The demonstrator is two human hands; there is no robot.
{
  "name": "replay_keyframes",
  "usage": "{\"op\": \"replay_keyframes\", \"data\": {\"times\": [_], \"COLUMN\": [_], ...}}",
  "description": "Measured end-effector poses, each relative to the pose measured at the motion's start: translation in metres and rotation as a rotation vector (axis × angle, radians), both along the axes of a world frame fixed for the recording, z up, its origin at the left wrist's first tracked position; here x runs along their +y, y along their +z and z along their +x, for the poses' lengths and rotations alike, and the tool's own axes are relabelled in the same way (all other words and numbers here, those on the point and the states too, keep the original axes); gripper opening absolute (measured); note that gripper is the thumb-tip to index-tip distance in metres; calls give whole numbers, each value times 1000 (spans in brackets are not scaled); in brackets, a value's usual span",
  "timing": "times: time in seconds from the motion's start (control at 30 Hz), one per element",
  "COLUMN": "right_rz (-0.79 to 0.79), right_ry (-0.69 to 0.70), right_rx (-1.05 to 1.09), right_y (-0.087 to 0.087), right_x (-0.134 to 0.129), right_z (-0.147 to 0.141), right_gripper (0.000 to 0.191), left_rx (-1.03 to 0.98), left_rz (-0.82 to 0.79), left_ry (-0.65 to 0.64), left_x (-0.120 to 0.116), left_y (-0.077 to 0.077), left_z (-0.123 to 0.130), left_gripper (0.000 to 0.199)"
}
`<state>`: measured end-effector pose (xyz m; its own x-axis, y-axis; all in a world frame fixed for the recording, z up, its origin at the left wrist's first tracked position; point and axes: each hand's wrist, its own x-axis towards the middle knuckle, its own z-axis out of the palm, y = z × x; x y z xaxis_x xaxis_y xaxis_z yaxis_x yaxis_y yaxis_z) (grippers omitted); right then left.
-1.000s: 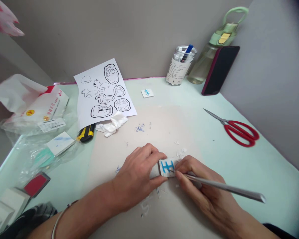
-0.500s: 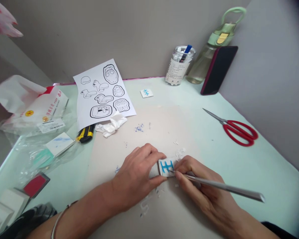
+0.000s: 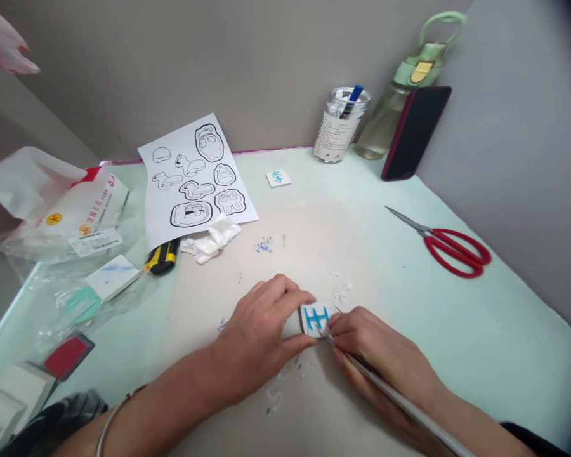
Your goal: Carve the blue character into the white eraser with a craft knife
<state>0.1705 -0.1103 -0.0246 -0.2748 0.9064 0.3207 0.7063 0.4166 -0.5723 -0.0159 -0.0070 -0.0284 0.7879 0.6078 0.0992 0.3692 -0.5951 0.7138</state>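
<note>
My left hand (image 3: 261, 324) grips a small white carving block (image 3: 316, 318) between thumb and fingers. A blue character stands out on the block's top face. In my right hand (image 3: 380, 362) is a slim silver carving knife (image 3: 400, 400), held like a pen. Its tip touches the block near the lower part of the blue mark, while its handle slants down to the lower right. White shavings (image 3: 342, 293) lie beyond the block, with more bits below it on the beige mat (image 3: 285, 279).
Red-handled scissors (image 3: 457, 251) lie at the right. A jar of pens (image 3: 337, 127), a bottle (image 3: 385, 114) and a phone (image 3: 416, 133) stand behind. Leftward are a printed sheet (image 3: 195, 178), crumpled tissue (image 3: 212, 239), a yellow-black cutter (image 3: 162, 256), a red ink pad (image 3: 68, 355) and a tissue pack (image 3: 80, 206).
The knife's handle has swung downward and toward me as my right hand turned. Its tip has shifted slightly left on the block. My left hand keeps its grip.
</note>
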Motion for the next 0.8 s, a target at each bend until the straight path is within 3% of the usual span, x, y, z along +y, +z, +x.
{"op": "replay_keyframes", "data": {"times": [0.6,0.8], "right_rz": [54,39], "right_ry": [92,12], "right_rx": [-46,11], "right_y": [-10,-6], "right_x": [-4,-4], "right_z": [5,2], "right_gripper": [18,19], "left_rx": [-10,-2], "left_rz": [4,-1], "left_ry": [-5,-4], "left_x": [0,1], "left_y": [0,0], "left_z": [0,-1], "left_gripper": [36,37]}}
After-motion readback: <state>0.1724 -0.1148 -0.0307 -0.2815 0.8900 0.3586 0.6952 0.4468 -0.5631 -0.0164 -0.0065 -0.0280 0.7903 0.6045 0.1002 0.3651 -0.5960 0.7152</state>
